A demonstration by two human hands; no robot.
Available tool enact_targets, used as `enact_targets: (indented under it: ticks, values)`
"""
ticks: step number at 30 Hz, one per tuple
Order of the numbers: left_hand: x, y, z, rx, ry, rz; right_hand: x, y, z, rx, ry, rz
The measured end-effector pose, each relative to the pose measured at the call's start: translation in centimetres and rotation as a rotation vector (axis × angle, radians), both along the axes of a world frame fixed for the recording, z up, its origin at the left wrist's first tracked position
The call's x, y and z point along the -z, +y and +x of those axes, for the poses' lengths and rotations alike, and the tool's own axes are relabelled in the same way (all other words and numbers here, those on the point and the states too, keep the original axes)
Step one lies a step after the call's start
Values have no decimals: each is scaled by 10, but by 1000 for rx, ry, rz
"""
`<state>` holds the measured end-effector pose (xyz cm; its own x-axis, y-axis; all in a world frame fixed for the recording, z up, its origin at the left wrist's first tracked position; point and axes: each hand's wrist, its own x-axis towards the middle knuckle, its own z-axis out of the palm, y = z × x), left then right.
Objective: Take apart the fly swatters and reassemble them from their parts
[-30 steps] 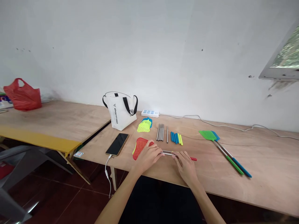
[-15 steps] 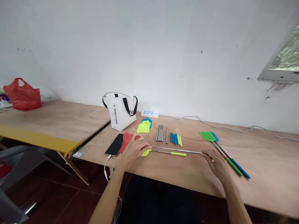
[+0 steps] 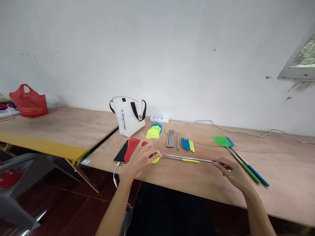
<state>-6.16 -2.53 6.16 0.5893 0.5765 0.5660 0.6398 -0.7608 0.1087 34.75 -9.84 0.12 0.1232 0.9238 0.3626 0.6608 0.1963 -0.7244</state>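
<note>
My left hand (image 3: 142, 157) is closed around the neck of a fly swatter with a red perforated head (image 3: 132, 148). Its thin metal rod (image 3: 204, 160) runs rightward to my right hand (image 3: 230, 172), whose thumb and fingers pinch the far end. Just below that rod lies a yellow-green fly swatter (image 3: 190, 160), its head partly covered by my left hand. The red head overlaps a phone (image 3: 120, 154) with a white cable plugged in. To the right of my right hand rest a green fly swatter (image 3: 243, 167) and a blue fly swatter (image 3: 258, 175), side by side.
Behind the rod lie several metal tubes (image 3: 170, 138), a separate tube (image 3: 178, 141), several blue and yellow grips (image 3: 187, 144), and loose swatter heads (image 3: 153, 132). A white bag (image 3: 129, 119) and power strip (image 3: 159, 119) stand near the wall. A red plastic bag (image 3: 31, 103) sits on the left table.
The rod now lines up over the yellow-green swatter's shaft instead of showing apart from it. My right hand has risen slightly, its fingers pinching the rod end. The whole view has shifted a little.
</note>
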Motion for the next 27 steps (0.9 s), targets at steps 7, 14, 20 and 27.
enact_targets:
  ticks: [7,14,20,27]
  values:
    - [-4,-3,2,36,26,38,-9,-2,2,56,-88,11]
    - [-5,-3,-6,20,-24,71,-12,-8,19,39,-70,32]
    - [-2,-10,18,79,-61,195,-22,-8,-5,-34,-31,11]
    - [16,-27,67,96,-42,272,-8,1,-93,-132,-171,161]
